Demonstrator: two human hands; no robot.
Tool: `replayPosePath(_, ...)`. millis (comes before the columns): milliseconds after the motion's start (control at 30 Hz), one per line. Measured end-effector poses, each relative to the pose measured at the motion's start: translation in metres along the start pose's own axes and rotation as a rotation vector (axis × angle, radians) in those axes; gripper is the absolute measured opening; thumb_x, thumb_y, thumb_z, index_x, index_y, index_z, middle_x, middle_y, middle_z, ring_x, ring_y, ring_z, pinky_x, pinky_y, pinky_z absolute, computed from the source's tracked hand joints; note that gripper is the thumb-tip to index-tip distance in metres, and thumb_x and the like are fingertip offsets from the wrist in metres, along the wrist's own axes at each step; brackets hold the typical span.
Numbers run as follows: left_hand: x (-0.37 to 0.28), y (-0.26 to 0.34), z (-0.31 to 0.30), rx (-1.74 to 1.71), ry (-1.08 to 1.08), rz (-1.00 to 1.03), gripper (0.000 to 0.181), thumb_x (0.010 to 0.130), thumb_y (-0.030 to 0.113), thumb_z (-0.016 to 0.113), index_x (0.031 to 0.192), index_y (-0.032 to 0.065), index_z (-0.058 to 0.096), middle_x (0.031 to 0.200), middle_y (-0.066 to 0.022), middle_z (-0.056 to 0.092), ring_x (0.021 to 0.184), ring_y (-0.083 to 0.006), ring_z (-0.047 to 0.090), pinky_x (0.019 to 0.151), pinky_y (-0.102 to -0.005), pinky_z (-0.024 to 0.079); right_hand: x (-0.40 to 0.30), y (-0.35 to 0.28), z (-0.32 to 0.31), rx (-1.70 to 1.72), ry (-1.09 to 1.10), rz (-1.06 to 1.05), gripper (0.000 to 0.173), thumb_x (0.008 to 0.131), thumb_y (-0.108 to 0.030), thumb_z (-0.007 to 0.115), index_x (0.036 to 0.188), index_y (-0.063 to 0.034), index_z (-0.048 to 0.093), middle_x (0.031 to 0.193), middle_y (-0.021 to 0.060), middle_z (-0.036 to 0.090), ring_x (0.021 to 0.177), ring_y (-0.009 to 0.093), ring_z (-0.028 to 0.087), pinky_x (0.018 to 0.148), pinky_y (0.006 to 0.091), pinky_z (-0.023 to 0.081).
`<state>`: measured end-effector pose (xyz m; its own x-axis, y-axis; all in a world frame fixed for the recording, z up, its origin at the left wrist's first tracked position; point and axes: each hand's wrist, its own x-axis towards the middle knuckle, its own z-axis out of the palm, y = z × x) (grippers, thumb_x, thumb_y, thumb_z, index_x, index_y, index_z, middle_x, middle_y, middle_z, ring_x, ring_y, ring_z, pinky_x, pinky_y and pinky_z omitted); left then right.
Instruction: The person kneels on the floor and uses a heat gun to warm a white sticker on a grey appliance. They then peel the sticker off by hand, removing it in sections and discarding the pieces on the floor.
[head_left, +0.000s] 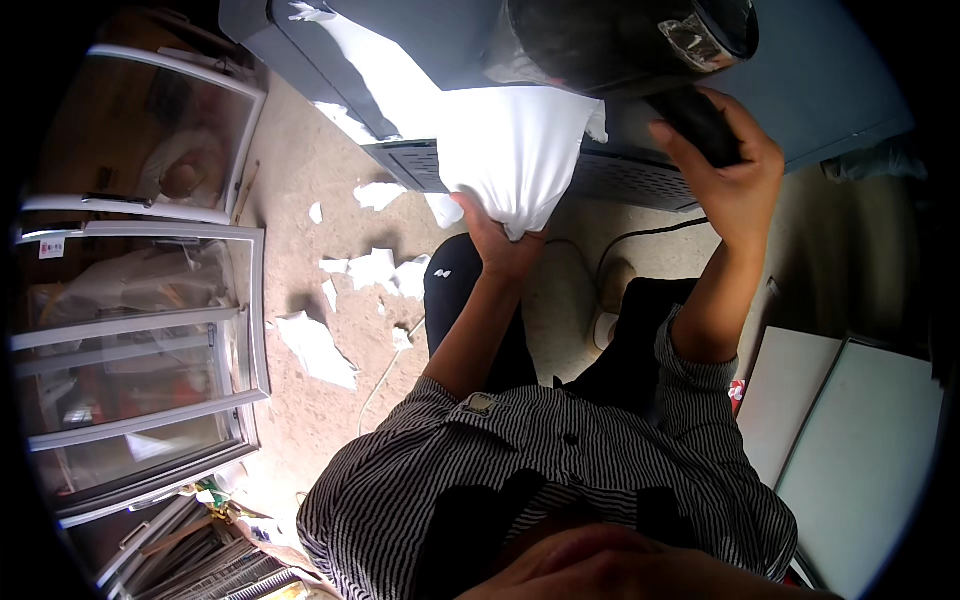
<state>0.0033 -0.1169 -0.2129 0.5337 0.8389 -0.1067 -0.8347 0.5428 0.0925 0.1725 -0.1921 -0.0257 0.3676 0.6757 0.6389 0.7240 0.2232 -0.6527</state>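
My left hand (501, 244) grips the gathered lower end of a white film sheet (514, 154). The sheet stretches up onto the front of a blue-grey appliance cabinet (442, 37), with a torn strip running to the upper left. My right hand (739, 176) is wrapped around the handle of a black hair dryer or heat gun (607, 45). Its thick barrel hangs over the cabinet face just above the sheet, and a worn label is on it. Below the sheet's edge, a slotted vent grille (634, 180) runs along the cabinet.
Torn white scraps (315, 349) lie on the concrete floor (300, 420) to the left. Glass doors with white frames (255, 315) stand along that side. A black cable (637, 231) curves beneath the cabinet. Flat panels (862, 420) lean at right, metal racks (232, 562) at lower left.
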Motion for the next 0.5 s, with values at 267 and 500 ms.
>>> replayPosePath(267, -0.003, -0.007, 0.001, 0.002, 0.045, -0.002, 0.078, 0.091, 0.072, 0.037, 0.149, 0.0199, 0.032, 0.146, -0.0048, 0.045, 0.131, -0.0286, 0.048, 0.109, -0.0460, 0.040, -0.001, 0.005, -0.011, -0.043, 0.011, 0.001, 0.030, 0.072, -0.009, 0.085, 0.097, -0.0007, 0.071, 0.076, 0.0019, 0.068, 0.070, 0.007, 0.061, 0.065, 0.0217, 0.050)
replayPosePath(500, -0.002, -0.015, -0.007, -0.027, 0.046, -0.016, 0.079, 0.089, 0.073, 0.039, 0.148, 0.0208, 0.034, 0.141, -0.0025, 0.049, 0.125, -0.0251, 0.053, 0.103, -0.0421, 0.046, -0.002, 0.008, -0.014, -0.065, 0.015, -0.028, 0.030, 0.072, -0.011, 0.086, 0.097, -0.0026, 0.072, 0.075, 0.0016, 0.067, 0.068, 0.007, 0.061, 0.063, 0.0211, 0.049)
